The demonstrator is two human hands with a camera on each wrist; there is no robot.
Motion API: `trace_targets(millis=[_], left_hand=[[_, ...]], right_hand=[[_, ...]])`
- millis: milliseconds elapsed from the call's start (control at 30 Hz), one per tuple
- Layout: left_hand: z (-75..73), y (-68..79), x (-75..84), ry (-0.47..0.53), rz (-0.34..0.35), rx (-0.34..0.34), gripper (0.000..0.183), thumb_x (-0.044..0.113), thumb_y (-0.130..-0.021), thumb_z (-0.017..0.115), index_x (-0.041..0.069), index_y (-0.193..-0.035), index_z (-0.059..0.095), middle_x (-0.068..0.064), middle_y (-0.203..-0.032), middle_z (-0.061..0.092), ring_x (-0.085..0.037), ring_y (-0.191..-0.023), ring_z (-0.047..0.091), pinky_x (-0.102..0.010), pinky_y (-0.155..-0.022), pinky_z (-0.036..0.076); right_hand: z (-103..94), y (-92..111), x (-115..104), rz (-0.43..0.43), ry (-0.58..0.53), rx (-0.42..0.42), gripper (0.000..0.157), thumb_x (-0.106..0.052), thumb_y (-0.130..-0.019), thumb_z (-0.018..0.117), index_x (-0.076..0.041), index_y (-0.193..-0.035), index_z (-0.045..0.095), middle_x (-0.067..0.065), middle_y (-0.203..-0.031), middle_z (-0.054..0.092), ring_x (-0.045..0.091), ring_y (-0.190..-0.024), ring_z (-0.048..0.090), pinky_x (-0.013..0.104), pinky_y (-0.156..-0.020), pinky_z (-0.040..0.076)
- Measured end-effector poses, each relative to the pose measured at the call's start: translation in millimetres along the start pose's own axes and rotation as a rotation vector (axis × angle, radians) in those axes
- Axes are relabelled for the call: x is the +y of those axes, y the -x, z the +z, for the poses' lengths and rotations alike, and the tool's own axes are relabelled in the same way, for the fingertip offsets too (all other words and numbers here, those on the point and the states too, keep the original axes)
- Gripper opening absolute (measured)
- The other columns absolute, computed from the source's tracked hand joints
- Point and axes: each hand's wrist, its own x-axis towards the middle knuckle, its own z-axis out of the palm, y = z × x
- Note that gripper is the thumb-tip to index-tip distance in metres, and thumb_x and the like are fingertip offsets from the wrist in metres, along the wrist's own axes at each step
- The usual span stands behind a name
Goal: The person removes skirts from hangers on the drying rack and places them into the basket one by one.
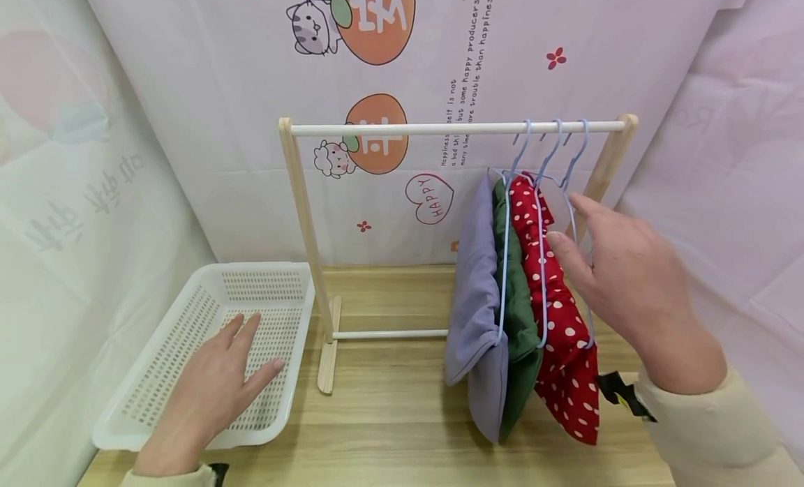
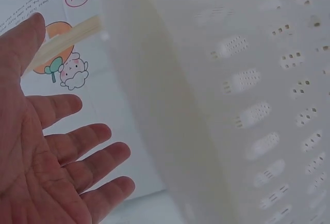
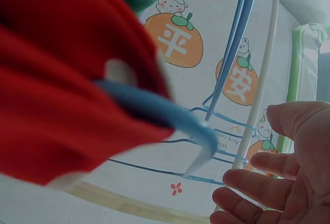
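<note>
My right hand (image 1: 634, 271) is beside the rightmost light-blue hanger (image 1: 585, 141), its thumb and fingers apart. The right wrist view shows that hand's palm (image 3: 314, 167) with nothing in it. A red polka-dot garment (image 1: 568, 326) hangs from the hangers at the right end of the rack, next to a green garment (image 1: 523, 326) and a lavender one (image 1: 474, 264). Over the white plastic basket (image 1: 300, 361) at the left is my left hand (image 1: 210, 386), fingers spread and holding nothing. The left wrist view has it (image 2: 56, 157) beside the basket's slotted wall (image 2: 196, 105).
A wooden rack with a white top rail (image 1: 402, 130) stands on the wood-grain table (image 1: 377, 417). Its left foot (image 1: 327, 368) is close to the basket's right rim. Printed white cloth (image 1: 251, 159) forms the back and both sides.
</note>
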Motion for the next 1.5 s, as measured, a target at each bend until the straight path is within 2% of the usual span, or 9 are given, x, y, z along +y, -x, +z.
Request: trace_targets(millis=[67, 200, 333, 433, 567, 767, 1100, 1300, 1500], left_hand=[[-0.7, -1.6, 1.9, 0.009, -0.002, -0.007, 0.088, 0.058, -0.099, 0.063, -0.003, -0.158, 0.037, -0.037, -0.155, 0.041, -0.060, -0.132, 0.049, -0.071, -0.105, 0.042], [-2.2, -5.3, 5.9, 0.028, -0.001, -0.015, 0.088, 0.059, -0.100, 0.061, -0.002, -0.159, 0.035, -0.036, -0.157, 0.039, -0.059, -0.134, 0.048, -0.071, -0.106, 0.042], [-2.8, -9.8, 9.0, 0.040, 0.005, -0.014, 0.088, 0.059, -0.101, 0.060, -0.003, -0.159, 0.035, -0.036, -0.157, 0.039, -0.058, -0.135, 0.048, -0.070, -0.107, 0.042], [-3.5, -13.1, 11.2, 0.047, 0.008, -0.017, 0.088, 0.059, -0.101, 0.059, -0.003, -0.159, 0.034, -0.035, -0.157, 0.039, -0.058, -0.135, 0.048, -0.070, -0.107, 0.042], [-4.9, -16.8, 14.0, 0.054, 0.011, -0.019, 0.088, 0.059, -0.102, 0.058, -0.001, -0.160, 0.033, -0.034, -0.158, 0.039, -0.057, -0.136, 0.048, -0.070, -0.106, 0.042], [-5.1, -22.6, 17.4, 0.067, 0.015, -0.020, 0.087, 0.057, -0.102, 0.058, 0.000, -0.162, 0.030, -0.033, -0.159, 0.037, -0.056, -0.138, 0.046, -0.071, -0.105, 0.043], [-6.9, -28.9, 22.4, 0.080, 0.029, -0.019, 0.086, 0.054, -0.102, 0.060, -0.002, -0.160, 0.031, -0.033, -0.159, 0.037, -0.056, -0.137, 0.047, -0.071, -0.101, 0.046], [-16.9, -32.3, 27.1, 0.069, 0.044, -0.024, 0.087, 0.054, -0.103, 0.060, -0.003, -0.160, 0.030, -0.033, -0.159, 0.038, -0.055, -0.139, 0.046, -0.069, -0.104, 0.045], [-24.3, -37.8, 28.3, 0.077, 0.061, -0.021, 0.086, 0.054, -0.103, 0.060, -0.004, -0.160, 0.030, -0.031, -0.160, 0.038, -0.052, -0.142, 0.044, -0.067, -0.110, 0.041]], right_hand=[[-0.5, -2, -3, -0.004, 0.003, -0.010, 0.063, -0.042, -0.106, 0.056, -0.003, -0.155, 0.047, 0.030, -0.126, 0.067, 0.055, -0.117, 0.059, 0.069, -0.092, 0.047], [0.5, -5, -9, -0.047, 0.008, 0.016, 0.061, -0.040, -0.105, 0.059, -0.002, -0.153, 0.049, 0.024, -0.117, 0.071, 0.050, -0.104, 0.064, 0.063, -0.083, 0.051], [2.2, -7, -12, -0.073, 0.021, 0.023, 0.062, -0.039, -0.104, 0.062, -0.005, -0.154, 0.049, 0.013, -0.088, 0.072, 0.037, -0.079, 0.064, 0.046, -0.056, 0.049], [2.6, -10, -15, -0.064, 0.035, -0.001, 0.063, -0.041, -0.104, 0.061, -0.007, -0.156, 0.048, 0.005, -0.070, 0.064, 0.030, -0.070, 0.059, 0.036, -0.048, 0.041], [3.5, -13, -19, -0.058, 0.039, -0.018, 0.061, -0.041, -0.105, 0.060, -0.005, -0.154, 0.050, 0.006, -0.070, 0.065, 0.033, -0.072, 0.060, 0.042, -0.052, 0.045], [6.1, -18, -22, -0.047, 0.027, -0.061, 0.060, -0.041, -0.106, 0.058, 0.000, -0.149, 0.052, 0.017, -0.090, 0.075, 0.040, -0.081, 0.067, 0.057, -0.068, 0.052], [7.7, -24, -28, -0.024, 0.010, -0.113, 0.057, -0.038, -0.105, 0.058, 0.002, -0.145, 0.052, 0.019, -0.099, 0.074, 0.038, -0.082, 0.068, 0.059, -0.069, 0.054], [7.7, -28, -30, -0.018, 0.003, -0.149, 0.060, -0.040, -0.106, 0.058, 0.003, -0.147, 0.050, 0.013, -0.082, 0.070, 0.034, -0.077, 0.068, 0.056, -0.068, 0.056], [7.4, -32, -32, -0.005, -0.005, -0.189, 0.066, -0.042, -0.106, 0.057, 0.003, -0.153, 0.045, 0.009, -0.076, 0.068, 0.029, -0.071, 0.067, 0.051, -0.066, 0.057]])
